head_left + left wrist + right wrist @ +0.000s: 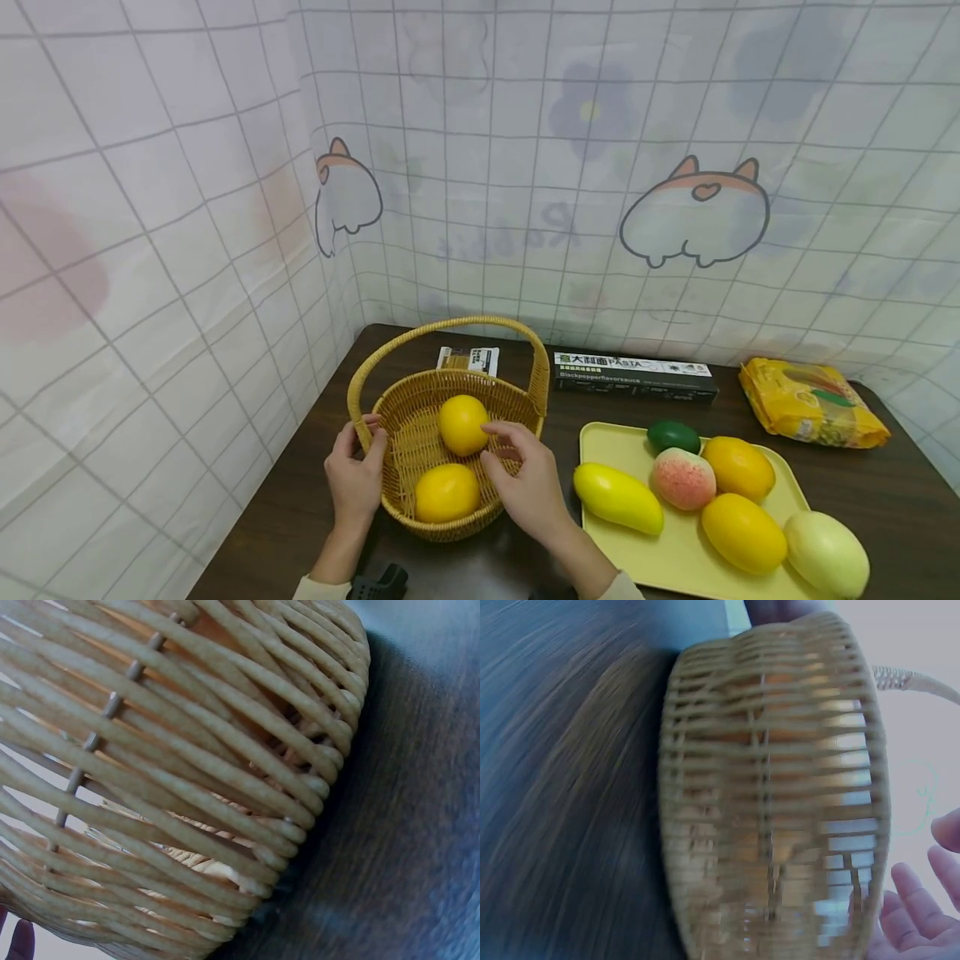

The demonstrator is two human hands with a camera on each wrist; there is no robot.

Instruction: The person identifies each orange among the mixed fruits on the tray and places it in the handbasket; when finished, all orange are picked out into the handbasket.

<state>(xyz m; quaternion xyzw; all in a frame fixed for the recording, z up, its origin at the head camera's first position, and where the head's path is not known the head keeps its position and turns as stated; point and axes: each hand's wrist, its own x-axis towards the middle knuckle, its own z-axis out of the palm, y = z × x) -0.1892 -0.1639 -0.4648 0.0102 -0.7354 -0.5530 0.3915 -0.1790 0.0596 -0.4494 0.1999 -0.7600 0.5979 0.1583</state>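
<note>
Wicker basket (438, 532) between my hands, two yellow fruits (447, 493) inside it
My left hand (356, 473) grips the basket at the foot of its handle (471, 320); my right hand (531, 483), holding nothing, reaches over its right side, fingers loosely bent near the farther fruit. Right of my right hand is a fruit tray (622, 558); beyond both hands, a pasta box (633, 379) lies on the table (292, 500).

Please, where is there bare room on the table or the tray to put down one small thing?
The table has a narrow bare strip between the basket and the tray, and more left of the left hand. The tray is bare between the long yellow fruit and the right forearm, but its middle and right are crowded with fruits.
</note>
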